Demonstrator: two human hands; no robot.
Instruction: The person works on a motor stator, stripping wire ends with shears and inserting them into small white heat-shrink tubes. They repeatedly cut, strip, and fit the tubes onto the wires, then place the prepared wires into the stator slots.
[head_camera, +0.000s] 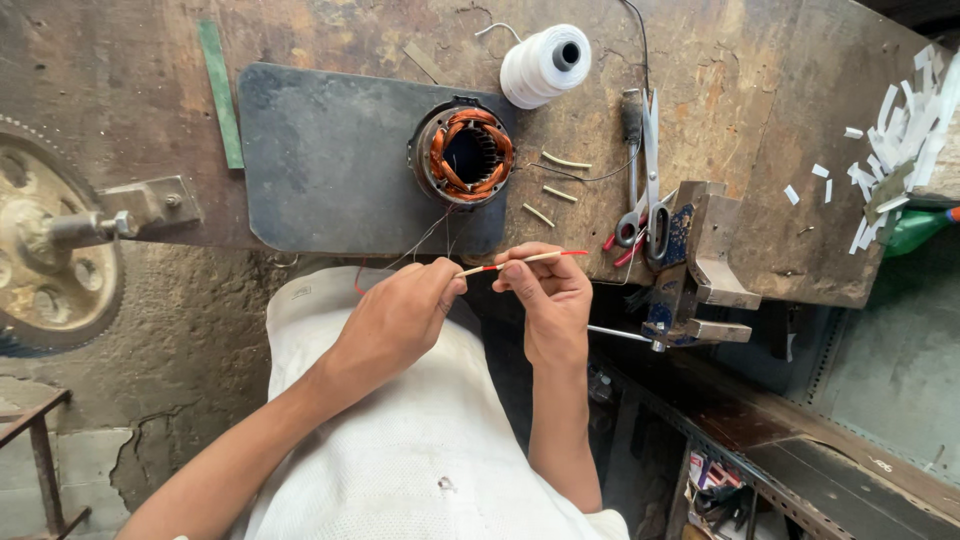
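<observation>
Both hands, left hand (400, 305) and right hand (545, 290), pinch a thin red-and-cream sleeved wire (520, 261) below the round copper-wound stator (465, 152); sleeving is best fed straight, fingertips held close.

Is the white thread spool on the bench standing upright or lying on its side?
On its side: the white thread spool shows its dark core hole facing sideways toward the camera, its body resting along the workbench.

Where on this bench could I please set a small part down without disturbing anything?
The dark mat lies bare left of the stator. Bare wood also shows between the thread spool and paper strips. It is crowded around the scissors and vise.
</observation>
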